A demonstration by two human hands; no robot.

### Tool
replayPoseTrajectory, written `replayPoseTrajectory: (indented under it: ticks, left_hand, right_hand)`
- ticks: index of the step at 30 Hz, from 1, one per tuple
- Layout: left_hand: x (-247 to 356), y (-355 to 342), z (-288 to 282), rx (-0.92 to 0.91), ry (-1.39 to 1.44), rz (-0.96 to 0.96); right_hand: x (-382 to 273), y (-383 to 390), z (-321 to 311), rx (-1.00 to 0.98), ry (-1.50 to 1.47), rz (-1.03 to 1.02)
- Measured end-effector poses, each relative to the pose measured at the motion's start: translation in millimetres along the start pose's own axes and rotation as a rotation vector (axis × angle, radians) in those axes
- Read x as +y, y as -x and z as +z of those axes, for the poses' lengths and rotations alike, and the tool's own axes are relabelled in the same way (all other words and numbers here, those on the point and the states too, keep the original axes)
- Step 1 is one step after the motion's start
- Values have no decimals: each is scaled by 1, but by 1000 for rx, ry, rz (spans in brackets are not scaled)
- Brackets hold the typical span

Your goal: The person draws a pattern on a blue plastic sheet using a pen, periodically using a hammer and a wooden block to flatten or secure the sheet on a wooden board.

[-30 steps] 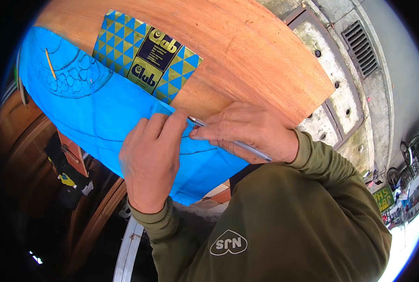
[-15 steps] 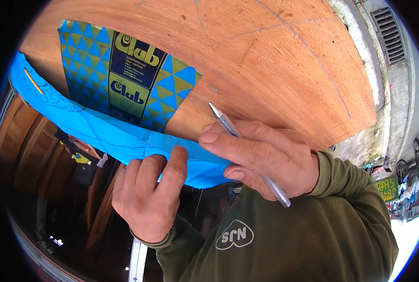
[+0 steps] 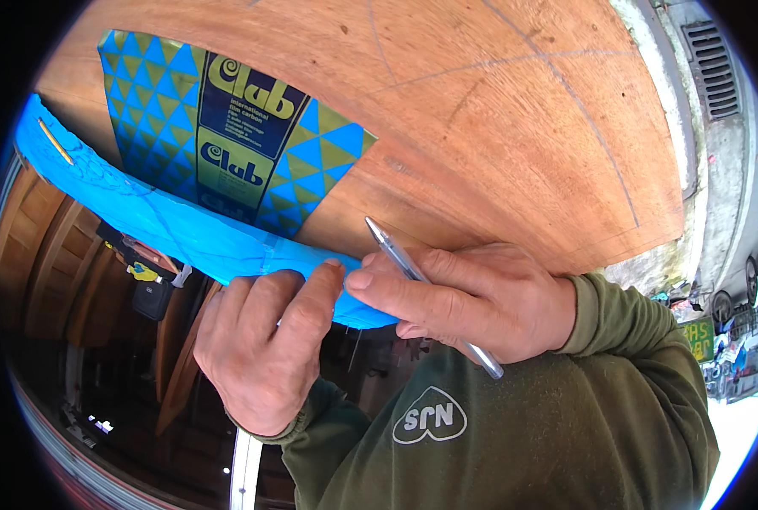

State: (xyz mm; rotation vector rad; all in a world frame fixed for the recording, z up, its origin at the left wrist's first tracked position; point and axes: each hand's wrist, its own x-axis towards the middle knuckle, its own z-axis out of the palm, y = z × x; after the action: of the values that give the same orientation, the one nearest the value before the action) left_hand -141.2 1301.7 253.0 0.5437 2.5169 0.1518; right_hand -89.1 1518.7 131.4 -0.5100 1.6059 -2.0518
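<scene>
A bright blue strip (image 3: 187, 234) with dark drawn lines curves along the near edge of a wooden panel (image 3: 515, 144). My left hand (image 3: 260, 348) is closed over the strip's near edge, its fingers curled and the index finger on top. From the right, my right hand (image 3: 481, 297) meets the strip's right end, thumb and index fingertip nearly touching my left index finger. A clear ballpoint pen (image 3: 391, 251) slants through the right hand's fingers, its tip pointing up and left. What the fingertips grip underneath is hidden.
A blue-and-gold triangle-patterned packet (image 3: 319, 153) lies on the wood behind the strip. Near the strip's far left end rests a short yellow stick (image 3: 56, 140). Curved pencil lines mark the panel. Below left are wooden slats (image 3: 51, 255) and a dark space; a floor grate (image 3: 710, 68) is at upper right.
My right hand has shifted left with the pen, bringing its fingertips closer to my left index finger. My left hand has moved slightly left and stays on the strip.
</scene>
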Motion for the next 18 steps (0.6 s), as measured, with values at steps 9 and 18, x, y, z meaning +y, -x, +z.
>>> replayPoseTrajectory:
  ticks: [9, 18]
  left_hand:
    - [-6, 91, 106, 944, 245, -636]
    - [26, 137, 171, 825, 244, -844]
  right_hand:
    - [1, -3, 8, 231, -24, -72]
    - [2, 6, 22, 358, -39, -35]
